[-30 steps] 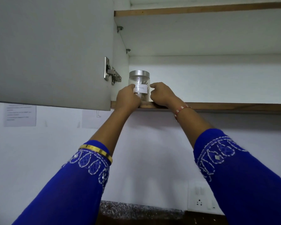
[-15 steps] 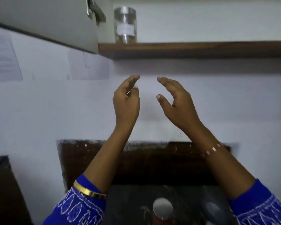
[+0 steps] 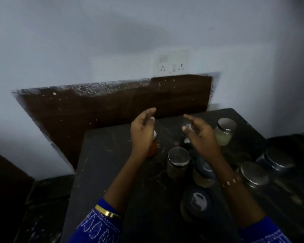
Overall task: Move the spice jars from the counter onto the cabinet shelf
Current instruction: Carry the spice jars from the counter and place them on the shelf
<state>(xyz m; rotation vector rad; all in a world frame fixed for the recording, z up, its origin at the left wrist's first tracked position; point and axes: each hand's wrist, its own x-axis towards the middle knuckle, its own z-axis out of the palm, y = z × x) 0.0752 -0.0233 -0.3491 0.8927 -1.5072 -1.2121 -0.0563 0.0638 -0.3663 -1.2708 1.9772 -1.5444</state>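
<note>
Several spice jars with metal lids stand on the dark counter [image 3: 112, 172]. One jar [image 3: 178, 162] sits between my hands, a pale-filled jar [image 3: 224, 131] stands at the back right, and another jar [image 3: 197, 204] is near the front. A jar with orange contents [image 3: 153, 149] shows partly behind my left hand. My left hand [image 3: 143, 132] and my right hand [image 3: 199, 135] hover above the jars with fingers relaxed, holding nothing. The cabinet shelf is out of view.
A dark wooden backsplash [image 3: 112, 109] runs along the white wall behind the counter. A white socket plate [image 3: 172, 64] sits on the wall above it. More jars [image 3: 253, 174] [image 3: 275, 160] stand at the right edge. The frame is dim and blurred.
Both hands let go of the jar on the shelf and came down empty. The view has dropped from the cabinet to the counter with the jars.
</note>
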